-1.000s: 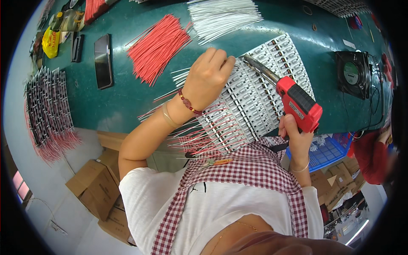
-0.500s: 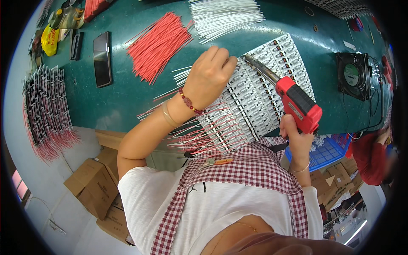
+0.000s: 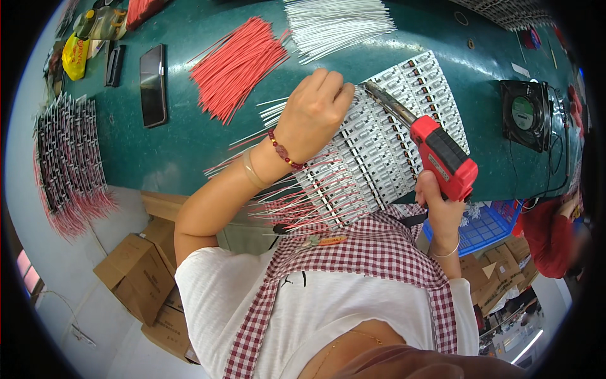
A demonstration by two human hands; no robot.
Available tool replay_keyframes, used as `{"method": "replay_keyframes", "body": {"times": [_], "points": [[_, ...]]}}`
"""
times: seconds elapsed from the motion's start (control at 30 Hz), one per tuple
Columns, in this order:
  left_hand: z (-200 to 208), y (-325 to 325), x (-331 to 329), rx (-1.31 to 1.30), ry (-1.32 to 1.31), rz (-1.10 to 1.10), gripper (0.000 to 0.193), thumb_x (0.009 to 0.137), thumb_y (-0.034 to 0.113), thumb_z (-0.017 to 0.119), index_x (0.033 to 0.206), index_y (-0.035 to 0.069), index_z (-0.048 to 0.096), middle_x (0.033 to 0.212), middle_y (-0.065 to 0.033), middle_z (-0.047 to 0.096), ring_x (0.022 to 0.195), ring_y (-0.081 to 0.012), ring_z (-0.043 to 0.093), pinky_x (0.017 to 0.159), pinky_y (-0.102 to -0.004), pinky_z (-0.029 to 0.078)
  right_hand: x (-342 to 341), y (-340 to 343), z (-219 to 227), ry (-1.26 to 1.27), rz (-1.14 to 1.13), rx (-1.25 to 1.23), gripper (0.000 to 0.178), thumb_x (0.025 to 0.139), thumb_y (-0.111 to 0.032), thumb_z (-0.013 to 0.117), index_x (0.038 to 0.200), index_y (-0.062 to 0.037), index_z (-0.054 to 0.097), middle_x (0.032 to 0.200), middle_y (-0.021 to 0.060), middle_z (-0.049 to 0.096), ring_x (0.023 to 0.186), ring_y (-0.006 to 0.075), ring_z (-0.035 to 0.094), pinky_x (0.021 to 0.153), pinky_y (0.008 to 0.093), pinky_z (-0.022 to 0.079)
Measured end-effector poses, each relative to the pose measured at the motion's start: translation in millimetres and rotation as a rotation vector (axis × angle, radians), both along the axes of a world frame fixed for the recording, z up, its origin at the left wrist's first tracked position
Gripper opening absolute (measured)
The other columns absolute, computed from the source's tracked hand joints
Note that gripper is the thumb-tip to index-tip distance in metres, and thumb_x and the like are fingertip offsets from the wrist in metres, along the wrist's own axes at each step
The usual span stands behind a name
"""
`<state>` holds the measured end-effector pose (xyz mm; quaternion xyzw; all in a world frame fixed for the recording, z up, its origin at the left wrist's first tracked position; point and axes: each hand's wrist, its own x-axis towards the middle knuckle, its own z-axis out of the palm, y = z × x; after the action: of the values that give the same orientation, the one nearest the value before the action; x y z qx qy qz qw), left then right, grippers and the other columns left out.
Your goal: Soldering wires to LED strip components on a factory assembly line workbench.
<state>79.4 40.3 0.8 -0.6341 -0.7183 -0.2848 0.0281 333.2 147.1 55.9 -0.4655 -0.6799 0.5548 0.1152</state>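
My right hand [image 3: 442, 205] is wrapped round the handle of a red and black soldering gun [image 3: 442, 155]. Its dark metal tip reaches over a white panel of small circuit boards [image 3: 385, 142], close to the fingertips of my left hand [image 3: 315, 110]. The fingers of that left hand are pinched together above the panel's upper left edge; what they hold, if anything, is hidden. Red and white wires [image 3: 293, 205] stick out from the panel's left side, and more white ones show beside my left wrist. The panel's near corner meets my checked apron.
On the green table [image 3: 180, 155] lie a bundle of red wires [image 3: 237, 69], a bundle of white wires [image 3: 338, 25] and a phone [image 3: 153, 85]. Wired panels [image 3: 71, 151] hang over the left edge. A black fan [image 3: 525, 114] stands right; a blue basket [image 3: 486, 227] sits below.
The picture has shifted very slightly. Both hands and the soldering gun keep practically the same place over the panel.
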Motion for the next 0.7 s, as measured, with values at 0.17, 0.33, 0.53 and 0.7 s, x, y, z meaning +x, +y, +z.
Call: {"method": "replay_keyframes", "body": {"times": [0.17, 0.33, 0.53, 0.7], "points": [[0, 1, 1, 0.002, 0.009, 0.004, 0.02, 0.073, 0.004, 0.059, 0.091, -0.004, 0.063, 0.083, -0.0105, 0.051, 0.08, -0.025, 0.053, 0.072, -0.0332, 0.049, -5, -5, 10, 0.06, -0.029, 0.011, 0.015, 0.088, -0.009, 0.07, 0.097, 0.0017, 0.064, 0.077, 0.005, 0.064, 0.063, 0.0102, 0.057, 0.058, 0.0255, 0.046], [0, 2, 2, 0.03, -0.029, 0.026, 0.027, 0.072, -0.003, 0.061, 0.098, -0.001, 0.067, 0.081, -0.0085, 0.051, 0.075, -0.024, 0.054, 0.065, -0.0339, 0.048, -10, -8, 19, 0.154, -0.088, -0.046, 0.019, 0.096, -0.01, 0.059, 0.104, 0.006, 0.06, 0.068, 0.007, 0.059, 0.053, 0.0101, 0.051, 0.05, 0.0241, 0.041], [-1, 2, 1, 0.004, 0.031, 0.002, 0.018, 0.074, 0.005, 0.059, 0.09, -0.003, 0.062, 0.084, -0.0101, 0.05, 0.081, -0.0244, 0.053, 0.072, -0.0326, 0.048, -4, -5, 12, 0.177, -0.106, -0.162, 0.023, 0.084, -0.005, 0.076, 0.103, -0.0001, 0.063, 0.074, 0.002, 0.063, 0.057, 0.008, 0.056, 0.051, 0.024, 0.045], [-1, 2, 2, 0.007, 0.034, 0.004, 0.017, 0.074, 0.005, 0.059, 0.09, -0.002, 0.062, 0.084, -0.0101, 0.05, 0.081, -0.0243, 0.053, 0.071, -0.0327, 0.048, 4, -4, -1, 0.064, -0.013, -0.009, 0.029, 0.081, -0.009, 0.08, 0.104, 0.0001, 0.064, 0.085, 0.0038, 0.066, 0.068, 0.011, 0.06, 0.062, 0.0266, 0.05]]}}
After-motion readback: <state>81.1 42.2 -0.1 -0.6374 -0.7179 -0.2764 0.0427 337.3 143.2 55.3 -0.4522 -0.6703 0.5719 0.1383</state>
